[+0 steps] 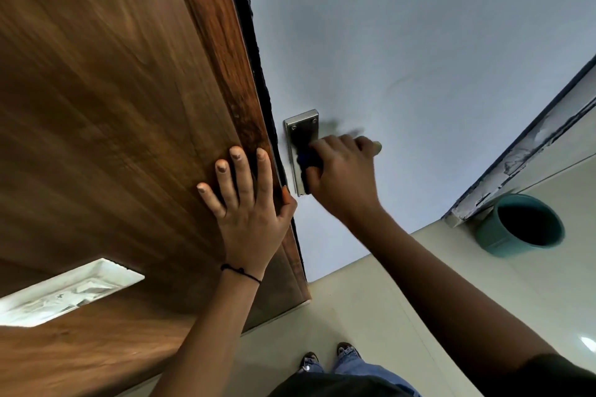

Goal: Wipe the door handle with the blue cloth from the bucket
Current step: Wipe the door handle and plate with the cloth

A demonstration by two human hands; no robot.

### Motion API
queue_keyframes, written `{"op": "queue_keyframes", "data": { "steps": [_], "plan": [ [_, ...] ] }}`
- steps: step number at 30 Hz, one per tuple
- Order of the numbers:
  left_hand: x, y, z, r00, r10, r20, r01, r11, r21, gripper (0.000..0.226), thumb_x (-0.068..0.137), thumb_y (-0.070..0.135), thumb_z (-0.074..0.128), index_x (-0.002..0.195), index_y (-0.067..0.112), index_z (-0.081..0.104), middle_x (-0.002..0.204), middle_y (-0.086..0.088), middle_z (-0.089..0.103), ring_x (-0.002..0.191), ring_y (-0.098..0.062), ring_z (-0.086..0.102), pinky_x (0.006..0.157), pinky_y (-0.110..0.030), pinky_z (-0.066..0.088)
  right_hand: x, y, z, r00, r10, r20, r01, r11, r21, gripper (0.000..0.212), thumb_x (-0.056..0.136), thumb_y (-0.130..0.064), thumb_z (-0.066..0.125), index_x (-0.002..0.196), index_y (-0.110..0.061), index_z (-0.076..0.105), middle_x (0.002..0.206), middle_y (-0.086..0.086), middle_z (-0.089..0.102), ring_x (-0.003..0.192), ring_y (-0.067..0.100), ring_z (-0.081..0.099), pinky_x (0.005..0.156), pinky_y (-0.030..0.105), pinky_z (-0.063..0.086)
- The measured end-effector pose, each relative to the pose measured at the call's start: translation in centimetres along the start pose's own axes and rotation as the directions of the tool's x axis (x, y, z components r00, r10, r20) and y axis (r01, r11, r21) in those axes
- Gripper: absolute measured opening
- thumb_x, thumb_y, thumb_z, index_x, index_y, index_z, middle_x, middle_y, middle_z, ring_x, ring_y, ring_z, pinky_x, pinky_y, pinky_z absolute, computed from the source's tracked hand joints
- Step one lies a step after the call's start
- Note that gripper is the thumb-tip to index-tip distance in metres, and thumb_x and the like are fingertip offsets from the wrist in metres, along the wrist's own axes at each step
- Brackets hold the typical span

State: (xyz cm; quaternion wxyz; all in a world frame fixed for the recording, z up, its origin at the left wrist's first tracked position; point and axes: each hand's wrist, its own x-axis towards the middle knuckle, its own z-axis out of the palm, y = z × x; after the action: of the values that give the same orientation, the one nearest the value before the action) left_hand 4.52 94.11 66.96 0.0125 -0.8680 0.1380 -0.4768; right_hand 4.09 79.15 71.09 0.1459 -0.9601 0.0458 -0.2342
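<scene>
Soft daylight; motion blur; fisheye warp

**Around the doorway**

A brown wood-grain panel fills the left side, its dark edge strip running diagonally beside a pale grey-blue wall. A whitish rectangular opening is cut low in the panel. The floor is pale beige and glossy. On the right, a worn, paint-flecked frame slants down toward the floor. Blue jeans and two shoes show at the bottom.
</scene>
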Motion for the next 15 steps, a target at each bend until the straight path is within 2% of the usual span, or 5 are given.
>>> {"op": "queue_keyframes", "data": {
  "steps": [3,6,8,12,15],
  "plan": [
    [-0.1,-0.1,0.1,1.0,-0.006,-0.002,0.006,1.0,0.005,0.102,0.084,0.054,0.057,0.151,0.014,-0.009,0.156,-0.009,-0.025,0.145,-0.025,-0.023,0.116,-0.047,-0.016,-1.0,-1.0,0.9,0.987,-0.16,0.007,0.16,0.986,-0.048,0.026,0.082,-0.027,0.05,0.098,-0.018,0.069,0.1,0.003,0.07,0.096,0.026,0.063,0.091,0.041,0.035],
    [-0.1,0.0,0.1,1.0,-0.004,-0.019,0.004,1.0,-0.005,0.092,0.088,0.049,0.051,0.152,0.014,-0.006,0.157,-0.009,-0.024,0.145,-0.024,-0.022,0.117,-0.047,-0.014,-1.1,0.4,0.9,0.976,-0.213,0.03,0.214,0.976,-0.035,0.035,0.081,-0.028,0.049,0.11,-0.018,0.066,0.111,0.002,0.069,0.102,0.026,0.063,0.093,0.041,0.038],
    [0.0,-0.1,0.1,1.0,0.001,-0.024,-0.001,1.0,-0.007,0.09,0.089,0.047,0.049,0.152,0.014,-0.006,0.157,-0.008,-0.024,0.145,-0.024,-0.022,0.117,-0.046,-0.015,-0.8,1.7,0.4,0.978,-0.205,0.035,0.207,0.978,-0.032,0.04,0.077,-0.026,0.047,0.112,-0.017,0.065,0.109,0.003,0.07,0.1,0.027,0.064,0.091,0.041,0.038],
    [0.1,-0.1,0.1,0.999,0.006,-0.033,-0.006,1.0,0.002,0.093,0.087,0.047,0.051,0.152,0.014,-0.007,0.157,-0.009,-0.024,0.145,-0.024,-0.022,0.117,-0.046,-0.014,0.2,5.2,-0.7,0.992,-0.124,0.008,0.125,0.992,-0.027,0.042,0.068,-0.023,0.042,0.102,-0.02,0.066,0.095,-0.002,0.072,0.092,0.026,0.065,0.086,0.036,0.027],
    [0.1,0.0,0.2,0.999,0.001,-0.042,-0.001,1.0,0.003,0.093,0.087,0.047,0.051,0.152,0.014,-0.008,0.157,-0.008,-0.024,0.145,-0.024,-0.022,0.117,-0.046,-0.014,0.7,8.1,-1.3,0.997,-0.082,-0.011,0.082,0.997,-0.011,0.041,0.067,-0.02,0.04,0.099,-0.023,0.066,0.094,-0.006,0.071,0.094,0.023,0.064,0.087,0.034,0.025]
  ]
}}
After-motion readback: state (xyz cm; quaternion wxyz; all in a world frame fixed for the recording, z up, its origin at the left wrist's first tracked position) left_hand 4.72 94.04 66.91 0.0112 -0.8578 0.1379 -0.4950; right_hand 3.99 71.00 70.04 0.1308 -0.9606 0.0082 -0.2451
